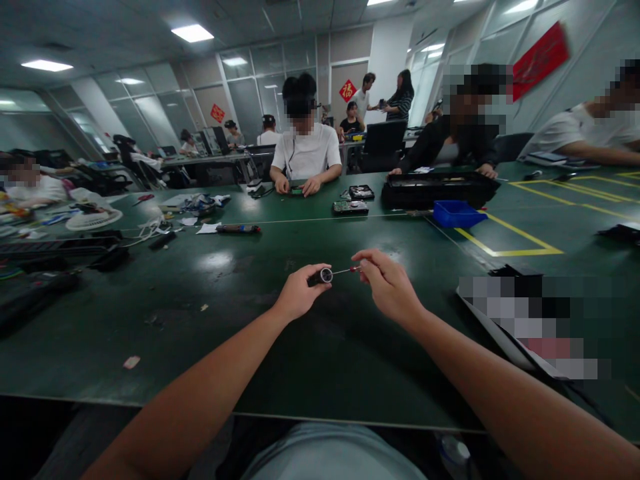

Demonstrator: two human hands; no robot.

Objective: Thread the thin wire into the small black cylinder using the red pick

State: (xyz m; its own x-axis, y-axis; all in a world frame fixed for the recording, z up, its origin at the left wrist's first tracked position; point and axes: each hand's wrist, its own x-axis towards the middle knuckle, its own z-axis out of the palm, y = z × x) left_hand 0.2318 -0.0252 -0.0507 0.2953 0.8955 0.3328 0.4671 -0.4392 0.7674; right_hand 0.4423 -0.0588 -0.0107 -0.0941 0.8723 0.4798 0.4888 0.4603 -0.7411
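Observation:
A small dark cylinder (320,277) with a pale ring on its end is held in my left hand (297,293), the fingers wrapped round it above the green table. My right hand (387,283) is closed on the red handle of a thin screwdriver (355,269). The metal shaft points left and its tip meets the ringed end of the cylinder; whether it sits inside cannot be made out.
Across the green table (200,347) lie a dark tool (239,229), hard drives (351,208), a blue tray (457,214) and a long black casing (440,191). Cables and parts fill the left. A pixelated flat object is at right. People sit opposite.

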